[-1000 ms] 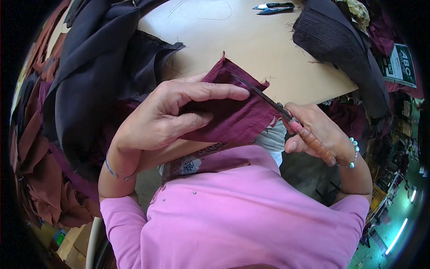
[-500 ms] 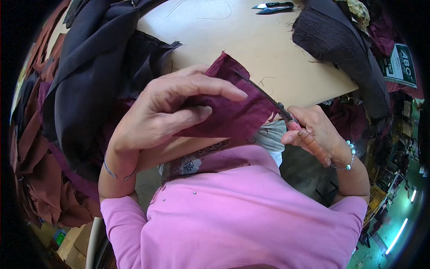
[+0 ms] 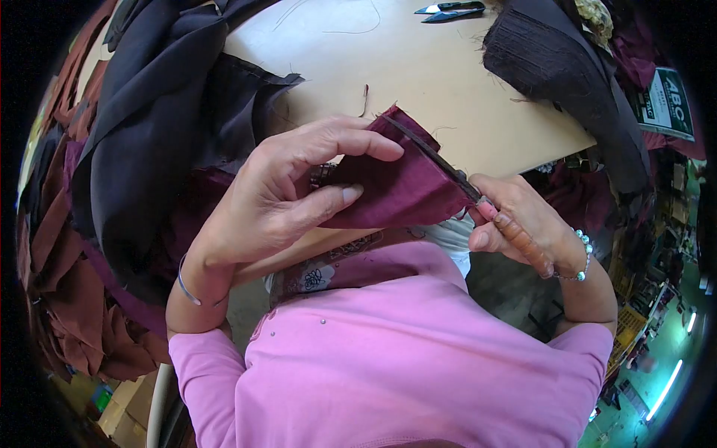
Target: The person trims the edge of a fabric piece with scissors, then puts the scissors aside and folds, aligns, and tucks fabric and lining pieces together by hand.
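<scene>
My left hand (image 3: 291,187) holds a maroon cloth piece (image 3: 407,187), with index finger and thumb over its left part and the other fingers hidden behind. In my right hand (image 3: 519,224) are scissors (image 3: 463,183) with pinkish-orange handles. Their dark blades point up and left along the cloth's upper right edge. A thin maroon scrap (image 3: 365,100) lies on the pale table (image 3: 523,142) just beyond the cloth's top corner.
Dark fabric (image 3: 157,149) is heaped at the left, beside brown cloth pieces (image 3: 82,321). Thread snips (image 3: 450,11) lie at the table's far side. More dark fabric (image 3: 553,60) and a green-and-white package (image 3: 668,104) are at the right.
The cloth's top corner has shifted down and right, and its shape has changed. A thin maroon scrap now shows on the table. The scissors stay at the cloth's edge.
</scene>
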Motion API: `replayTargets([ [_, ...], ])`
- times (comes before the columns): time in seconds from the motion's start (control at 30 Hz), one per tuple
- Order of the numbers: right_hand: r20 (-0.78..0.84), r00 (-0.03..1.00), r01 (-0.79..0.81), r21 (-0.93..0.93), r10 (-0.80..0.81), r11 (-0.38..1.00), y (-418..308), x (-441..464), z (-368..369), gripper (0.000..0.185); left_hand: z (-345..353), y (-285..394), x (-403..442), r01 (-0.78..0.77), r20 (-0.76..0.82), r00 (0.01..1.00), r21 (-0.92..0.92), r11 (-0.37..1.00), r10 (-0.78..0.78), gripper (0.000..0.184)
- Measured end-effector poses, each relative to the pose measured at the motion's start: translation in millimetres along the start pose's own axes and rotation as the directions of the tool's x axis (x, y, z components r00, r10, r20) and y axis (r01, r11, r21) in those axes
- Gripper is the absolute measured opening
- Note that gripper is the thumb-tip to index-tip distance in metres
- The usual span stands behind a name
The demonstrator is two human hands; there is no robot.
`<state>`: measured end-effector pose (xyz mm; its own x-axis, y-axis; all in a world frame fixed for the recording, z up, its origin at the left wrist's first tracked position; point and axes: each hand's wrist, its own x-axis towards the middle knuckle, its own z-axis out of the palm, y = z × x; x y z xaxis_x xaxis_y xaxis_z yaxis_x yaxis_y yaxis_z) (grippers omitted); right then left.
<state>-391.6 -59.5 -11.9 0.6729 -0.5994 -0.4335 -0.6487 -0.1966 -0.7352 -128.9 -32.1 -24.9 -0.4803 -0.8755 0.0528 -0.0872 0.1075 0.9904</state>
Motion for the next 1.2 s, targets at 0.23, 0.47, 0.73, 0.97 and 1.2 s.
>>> replayTargets([
  [0.23,-0.072,0.997,0.022,-0.077,-0.028,0.997,6,-3,4,0.050,1,1,0,0.022,-0.037,0.999,-0.027,0.999,-0.023,0.033],
  [0.47,-0.084,0.995,0.055,-0.041,-0.058,0.998,1,-1,6,0.060,4,-3,0,-0.018,0.002,1.000,-0.014,1.000,0.018,0.033],
  [0.73,-0.132,0.989,0.062,-0.028,-0.065,0.998,-2,3,7,0.045,8,3,0,-0.007,0.034,0.999,-0.005,1.000,0.007,0.034],
  [0.97,-0.147,0.983,-0.088,0.139,0.109,0.986,6,-6,3,0.048,6,5,-1,0.024,-0.070,0.997,-0.064,0.998,-0.029,0.033],
  [1.2,-0.065,0.998,0.009,0.214,0.005,0.977,18,-14,-3,0.058,-2,4,0,-0.012,-0.042,0.999,-0.035,0.999,0.011,0.030],
])
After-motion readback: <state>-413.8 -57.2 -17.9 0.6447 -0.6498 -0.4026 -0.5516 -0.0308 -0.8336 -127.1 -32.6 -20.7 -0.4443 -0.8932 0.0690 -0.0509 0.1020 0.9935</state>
